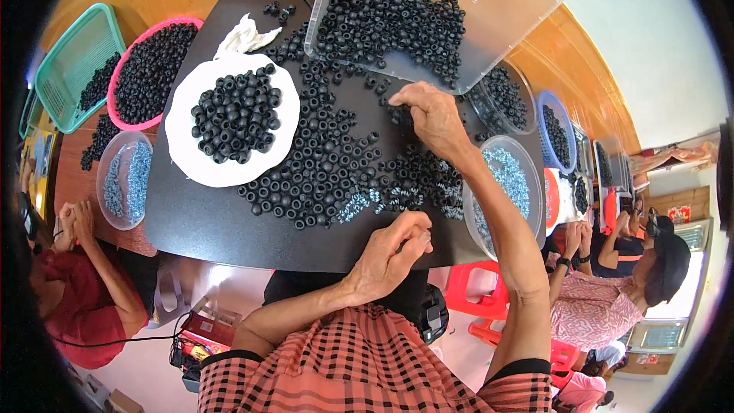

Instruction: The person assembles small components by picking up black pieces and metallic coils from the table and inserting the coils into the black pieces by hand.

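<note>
My left hand (391, 252) is closed at the front edge of the dark table, thumb against curled fingers; whatever it may hold is hidden. Just beyond it lie small silvery-blue metal pieces (359, 203) beside loose black ring-like parts (310, 157). My right hand (434, 118) reaches farther out, its fingers bent and drawn together over black parts by the lip of a clear plastic bin (497, 11). What its fingertips pinch, if anything, cannot be made out. Left of the loose parts, a white scalloped plate (183, 141) carries a heap of rounder black pieces (235, 116).
A clear round tub (533, 183) of silvery-blue pieces stands under my right forearm. Behind it is another clear tub (526, 88) with black parts. A crumpled white cloth (246, 37) lies beyond the plate. Co-workers sit on both sides, near a pink basket (115, 95) and a red stool (478, 291).
</note>
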`<state>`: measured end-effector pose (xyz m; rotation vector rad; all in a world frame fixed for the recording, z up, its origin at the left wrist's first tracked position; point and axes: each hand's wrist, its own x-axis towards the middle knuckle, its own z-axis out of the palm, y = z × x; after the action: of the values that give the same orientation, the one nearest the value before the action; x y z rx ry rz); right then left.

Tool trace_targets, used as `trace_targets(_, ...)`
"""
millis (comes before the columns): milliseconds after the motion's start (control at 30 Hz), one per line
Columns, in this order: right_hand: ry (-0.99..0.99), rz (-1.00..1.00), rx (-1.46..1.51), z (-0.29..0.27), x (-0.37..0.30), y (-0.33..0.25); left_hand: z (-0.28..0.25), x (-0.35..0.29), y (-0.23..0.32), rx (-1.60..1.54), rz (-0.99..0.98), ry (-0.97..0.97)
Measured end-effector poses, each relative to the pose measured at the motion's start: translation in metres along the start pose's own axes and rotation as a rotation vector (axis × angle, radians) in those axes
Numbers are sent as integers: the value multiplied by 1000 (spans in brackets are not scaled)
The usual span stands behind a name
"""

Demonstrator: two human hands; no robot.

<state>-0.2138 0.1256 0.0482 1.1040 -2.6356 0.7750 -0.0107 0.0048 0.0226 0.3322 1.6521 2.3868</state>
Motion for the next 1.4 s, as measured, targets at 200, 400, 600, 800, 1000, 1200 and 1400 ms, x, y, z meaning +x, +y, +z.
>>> trace_targets(200, 273, 218, 164, -16, -29, -50, 1, -1, -3, -30, 39, -8)
trace_targets(400, 384, 287, 199, -15, -84, -94, 2, 1, -3, -48, 50, -16)
trace_targets(600, 528, 524, 467, 5, -136, -111, 7, 4, -6, 69, 186, 6)
trace_targets(800, 476, 578, 549, 12, -145, -109, 9, 4, -11, 142, 252, 1)
trace_targets(1000, 438, 617, 544, 12, -146, -105, 10, 4, -15, 228, 317, 15)
trace_targets(1200, 423, 531, 547, 10, -144, -105, 14, 2, -8, 287, 180, 127)
trace_targets(1400, 471, 425, 701, 9, -154, -97, 16, 3, -4, 262, 78, 163)
